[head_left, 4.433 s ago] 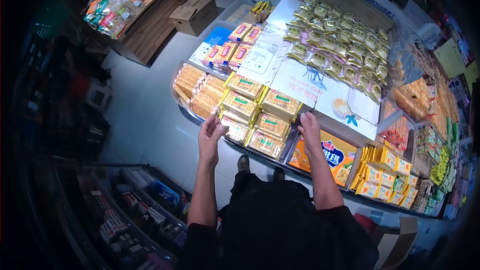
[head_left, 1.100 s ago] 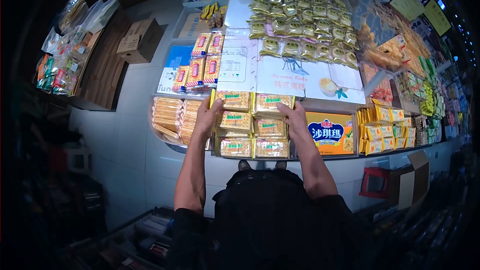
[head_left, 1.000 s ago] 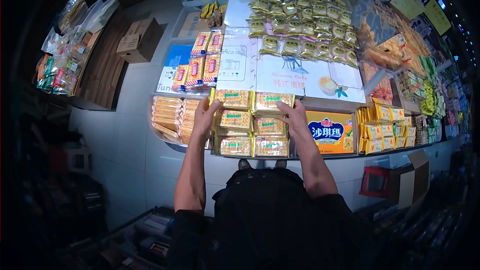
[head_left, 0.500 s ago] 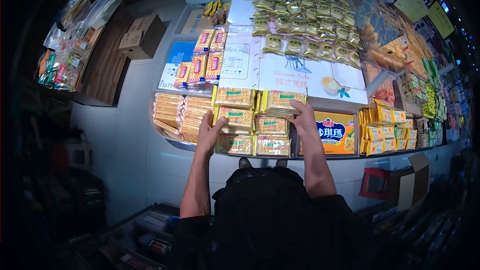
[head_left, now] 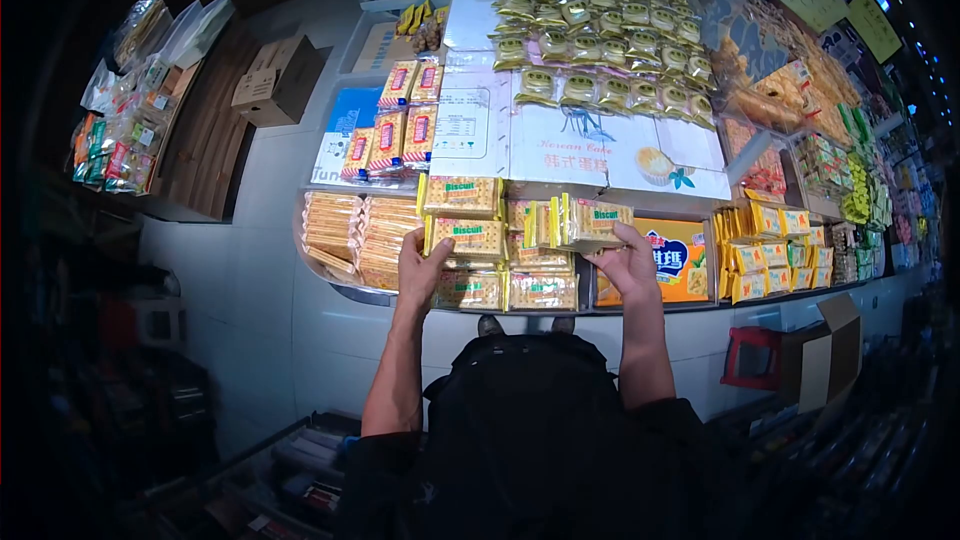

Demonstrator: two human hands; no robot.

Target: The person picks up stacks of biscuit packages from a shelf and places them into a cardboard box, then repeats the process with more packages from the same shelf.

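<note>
Yellow-edged packs of biscuits (head_left: 465,238), marked "Biscuit", lie in stacked rows at the table's front edge. At their left side my left hand (head_left: 420,268) grips one pack, its thumb over the front and fingers along the end. My right hand (head_left: 634,264) holds a small bunch of biscuit packs (head_left: 598,222) by the right end, thumb on top, slightly raised. Another pack (head_left: 540,224) leans on edge at the bunch's left. Below it more packs (head_left: 542,290) lie flat.
Wrapped wafer-like sticks (head_left: 392,245) fill a bin on the left. An orange box (head_left: 688,275) and yellow packets (head_left: 765,258) stand right. Wrapped cakes (head_left: 620,40) cover the white cartons (head_left: 600,155) behind. A red stool (head_left: 752,358) and open carton (head_left: 828,365) are below right.
My right hand has moved right with the biscuit packs, over the edge of the orange box. One pack has tipped on edge beside them. My left hand stays nearly in place.
</note>
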